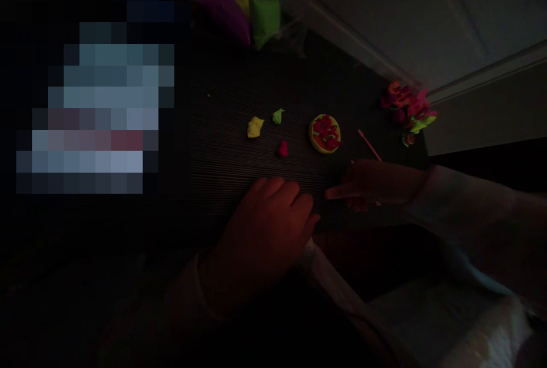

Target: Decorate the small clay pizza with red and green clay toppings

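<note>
My left hand (273, 214) is at the dark table's near edge, its back toward me and its fingers curled under. Whatever those fingers may hold is hidden. To its right, my right hand (367, 183) hovers over or rests on the table, the index finger stretched out to the left and the other fingers partly bent. A thin pink stick (369, 144) runs toward it from behind; I cannot tell whether the hand touches it. Beyond the hands lie a small red clay lump (282, 148), a yellow lump (255, 127), a green lump (278, 116) and a round yellow clay tart (313, 135) with red pieces on top.
Bags of coloured clay, including a green one (265, 19) and a purple one (224, 15), lie at the back. A cluster of pink, red and yellow-green clay shapes (410, 107) sits near a pale panel (482, 26). The upper left is pixelated; the scene is dim.
</note>
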`<action>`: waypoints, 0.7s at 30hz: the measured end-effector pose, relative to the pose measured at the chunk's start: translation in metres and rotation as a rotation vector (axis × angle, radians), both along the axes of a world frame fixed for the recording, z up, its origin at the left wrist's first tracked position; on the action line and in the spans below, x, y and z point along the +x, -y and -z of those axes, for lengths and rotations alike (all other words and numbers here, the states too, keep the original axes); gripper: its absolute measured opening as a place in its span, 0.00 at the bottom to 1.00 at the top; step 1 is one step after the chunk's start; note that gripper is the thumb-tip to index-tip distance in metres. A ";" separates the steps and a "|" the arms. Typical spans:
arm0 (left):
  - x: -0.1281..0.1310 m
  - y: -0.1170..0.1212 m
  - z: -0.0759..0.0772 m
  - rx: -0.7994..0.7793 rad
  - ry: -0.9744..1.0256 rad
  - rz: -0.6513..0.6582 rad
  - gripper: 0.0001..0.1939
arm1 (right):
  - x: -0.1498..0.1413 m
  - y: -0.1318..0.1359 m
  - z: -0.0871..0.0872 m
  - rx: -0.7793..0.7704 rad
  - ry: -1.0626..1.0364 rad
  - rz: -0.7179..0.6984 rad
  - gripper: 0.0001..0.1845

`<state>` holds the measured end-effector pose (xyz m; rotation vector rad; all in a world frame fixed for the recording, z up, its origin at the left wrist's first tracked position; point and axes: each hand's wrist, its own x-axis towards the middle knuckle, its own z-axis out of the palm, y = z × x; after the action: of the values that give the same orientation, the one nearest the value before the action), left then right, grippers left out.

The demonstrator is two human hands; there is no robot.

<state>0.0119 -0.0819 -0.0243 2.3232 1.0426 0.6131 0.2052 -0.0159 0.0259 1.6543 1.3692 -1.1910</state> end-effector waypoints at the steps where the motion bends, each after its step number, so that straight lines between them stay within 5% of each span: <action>1: 0.000 0.000 0.000 -0.010 0.001 -0.001 0.12 | 0.001 0.000 -0.001 0.014 -0.015 0.000 0.23; 7: -0.001 0.000 0.001 -0.065 0.052 0.001 0.13 | 0.012 0.013 -0.009 0.221 -0.158 0.071 0.20; 10: -0.003 -0.001 0.000 -0.106 0.131 -0.037 0.12 | 0.014 0.030 -0.013 0.472 -0.309 0.123 0.17; 15: -0.001 0.000 -0.016 -0.298 0.347 -0.119 0.11 | 0.001 0.060 -0.011 1.088 -0.394 -0.073 0.13; 21: 0.008 0.000 -0.033 -0.389 0.383 -0.140 0.08 | -0.004 0.072 -0.003 1.257 -0.618 -0.161 0.10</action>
<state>0.0196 -0.0815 0.0084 1.7260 1.0369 0.7924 0.2011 -0.0881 0.0293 1.8793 2.9764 -0.7380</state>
